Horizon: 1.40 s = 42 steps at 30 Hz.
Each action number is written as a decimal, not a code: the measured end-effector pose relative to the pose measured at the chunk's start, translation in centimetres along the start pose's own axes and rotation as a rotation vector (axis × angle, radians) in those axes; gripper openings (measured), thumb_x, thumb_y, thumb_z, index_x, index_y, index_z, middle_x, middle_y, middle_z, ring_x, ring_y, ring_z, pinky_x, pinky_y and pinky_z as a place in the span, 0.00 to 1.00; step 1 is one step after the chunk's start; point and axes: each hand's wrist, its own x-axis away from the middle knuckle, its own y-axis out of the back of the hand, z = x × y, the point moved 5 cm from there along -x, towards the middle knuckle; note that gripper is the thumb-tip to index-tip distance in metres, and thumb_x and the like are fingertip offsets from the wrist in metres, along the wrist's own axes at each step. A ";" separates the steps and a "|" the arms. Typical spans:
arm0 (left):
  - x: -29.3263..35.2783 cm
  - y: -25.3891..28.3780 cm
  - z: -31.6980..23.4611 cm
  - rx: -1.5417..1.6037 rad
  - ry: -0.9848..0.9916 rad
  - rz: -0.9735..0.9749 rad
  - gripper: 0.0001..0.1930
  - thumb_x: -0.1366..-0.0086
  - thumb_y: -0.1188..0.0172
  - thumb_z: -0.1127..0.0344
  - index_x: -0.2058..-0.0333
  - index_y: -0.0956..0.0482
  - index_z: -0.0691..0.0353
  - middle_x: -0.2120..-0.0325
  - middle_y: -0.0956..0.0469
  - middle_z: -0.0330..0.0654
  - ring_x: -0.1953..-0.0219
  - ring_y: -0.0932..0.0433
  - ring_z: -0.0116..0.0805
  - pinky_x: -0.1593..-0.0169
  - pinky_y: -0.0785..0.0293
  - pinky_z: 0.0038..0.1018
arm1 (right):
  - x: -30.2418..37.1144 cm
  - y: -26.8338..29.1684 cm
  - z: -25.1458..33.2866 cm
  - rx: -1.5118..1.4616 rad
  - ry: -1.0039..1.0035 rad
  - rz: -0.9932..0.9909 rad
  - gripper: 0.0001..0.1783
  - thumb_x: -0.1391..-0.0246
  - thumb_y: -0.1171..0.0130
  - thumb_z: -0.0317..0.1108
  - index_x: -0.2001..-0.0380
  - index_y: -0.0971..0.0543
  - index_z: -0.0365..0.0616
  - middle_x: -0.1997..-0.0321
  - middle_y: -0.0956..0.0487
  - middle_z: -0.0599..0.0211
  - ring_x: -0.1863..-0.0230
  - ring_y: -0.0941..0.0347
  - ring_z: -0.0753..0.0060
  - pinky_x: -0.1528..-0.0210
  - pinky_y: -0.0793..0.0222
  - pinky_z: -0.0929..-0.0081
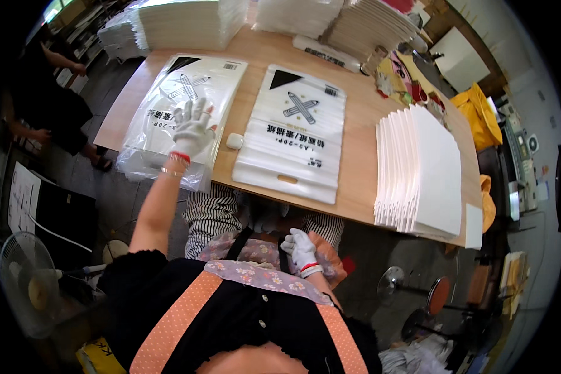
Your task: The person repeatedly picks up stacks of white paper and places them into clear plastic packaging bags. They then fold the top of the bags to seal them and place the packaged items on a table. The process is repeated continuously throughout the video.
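Note:
My left hand (194, 129), in a white glove with a red cuff, lies with fingers spread on a pile of clear-wrapped white paper packs (215, 81). These carry a black corner and a crossed-pencils picture. To its right is a small white rounded case (235, 141). Beside that, a flat stack of printed plastic bags (296, 146) with a handle slot lies on the table. My right hand (301, 249), gloved too, rests low by my lap near a dark apron strap. Its fingers are curled; whatever they may hold is hidden.
Fanned bundles of white paper (433, 174) stand on the right of the wooden table (359, 137). Tall wrapped stacks (184, 25) line its far edge. A fan (31, 271) stands at lower left, a round stool (438, 295) at lower right. Another person (50, 106) is at the left.

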 end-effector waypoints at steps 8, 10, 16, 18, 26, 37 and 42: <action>-0.4 -3.8 1.1 -0.023 0.199 0.353 0.27 0.38 0.56 0.49 0.43 0.38 0.54 0.37 0.48 0.47 0.36 0.52 0.50 0.36 0.64 0.50 | -1.2 -1.2 -1.0 0.238 0.021 0.131 0.15 0.40 0.54 0.38 0.51 0.32 0.47 0.67 0.25 0.66 0.75 0.27 0.75 0.74 0.31 0.78; 0.5 -3.5 0.5 0.028 0.215 0.125 0.25 0.40 0.52 0.55 0.44 0.37 0.56 0.39 0.45 0.49 0.38 0.49 0.50 0.37 0.56 0.46 | -0.6 -1.7 -0.6 0.244 0.031 0.128 0.16 0.41 0.51 0.41 0.53 0.30 0.48 0.68 0.24 0.67 0.75 0.27 0.78 0.73 0.30 0.79; 4.3 -1.0 -17.3 0.671 -0.323 0.148 0.08 0.52 0.39 0.66 0.71 0.24 0.58 0.64 0.27 0.42 0.53 0.30 0.41 0.54 0.30 0.33 | -2.2 -0.6 -1.7 0.240 -0.017 0.142 0.18 0.41 0.51 0.42 0.51 0.31 0.45 0.69 0.25 0.67 0.77 0.28 0.77 0.76 0.32 0.82; 5.5 -4.3 -20.0 0.596 -0.245 0.188 0.06 0.52 0.39 0.64 0.74 0.23 0.56 0.63 0.27 0.40 0.53 0.33 0.42 0.51 0.34 0.35 | -0.5 -1.7 -0.2 0.333 -0.012 0.114 0.19 0.41 0.51 0.42 0.51 0.32 0.44 0.69 0.25 0.67 0.76 0.27 0.77 0.75 0.32 0.82; 2.9 -7.0 -20.2 0.716 -0.201 0.667 0.11 0.44 0.48 0.54 0.69 0.20 0.50 0.72 0.22 0.39 0.59 0.30 0.44 0.56 0.32 0.36 | 2.0 -3.6 3.7 0.391 -0.011 0.193 0.17 0.42 0.50 0.41 0.53 0.31 0.43 0.70 0.25 0.66 0.76 0.28 0.76 0.74 0.32 0.79; -2.0 -7.4 -18.5 1.606 0.342 0.493 0.16 0.37 0.53 0.55 0.71 0.23 0.62 0.77 0.21 0.43 0.76 0.24 0.29 0.68 0.29 0.27 | -3.8 -13.2 21.0 0.811 0.900 -0.043 0.15 0.51 0.39 0.39 0.66 0.24 0.38 0.66 0.25 0.62 0.65 0.28 0.66 0.63 0.33 0.66; -4.7 -2.5 -16.1 2.021 0.440 0.384 0.09 0.37 0.51 0.62 0.71 0.28 0.60 0.79 0.29 0.34 0.80 0.31 0.20 0.76 0.36 0.16 | 2.4 -8.7 23.0 1.309 1.431 -0.535 0.15 0.55 0.37 0.37 0.67 0.25 0.39 0.64 0.24 0.56 0.63 0.28 0.57 0.59 0.33 0.63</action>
